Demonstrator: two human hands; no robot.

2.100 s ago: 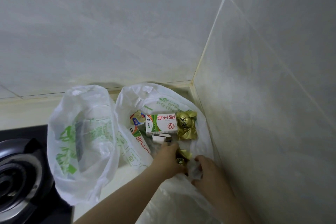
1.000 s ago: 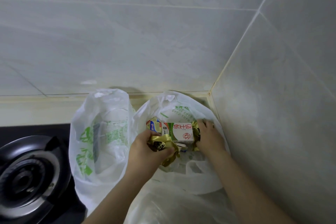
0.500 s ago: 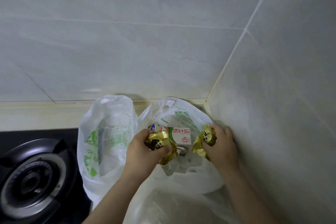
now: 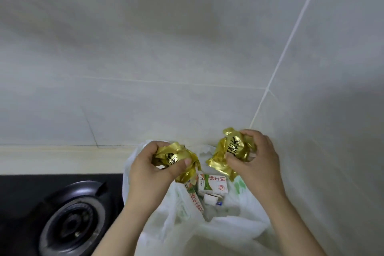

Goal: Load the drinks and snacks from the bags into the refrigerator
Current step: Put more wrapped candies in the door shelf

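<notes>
My left hand [image 4: 149, 170] grips a gold foil-wrapped snack [image 4: 176, 157] above the white plastic bag [image 4: 228, 233]. My right hand [image 4: 257, 162] holds a second gold foil snack [image 4: 232, 149] with black lettering, raised a little higher, near the wall corner. Both snacks are clear of the bag. Down inside the bag lie a green-and-white milk carton [image 4: 212, 184], a red-lettered carton [image 4: 195, 201] and small white packets [image 4: 211, 199]. The second bag to the left is mostly hidden behind my left hand.
A black gas hob with a round burner [image 4: 70, 220] lies at the lower left. Grey tiled walls meet in a corner [image 4: 268, 89] right behind the bag; the right wall stands close to my right arm. No refrigerator is in view.
Both hands have lifted out of the bag, each with a gold snack, and now hold them above its opening. The view has tilted upward toward the wall.
</notes>
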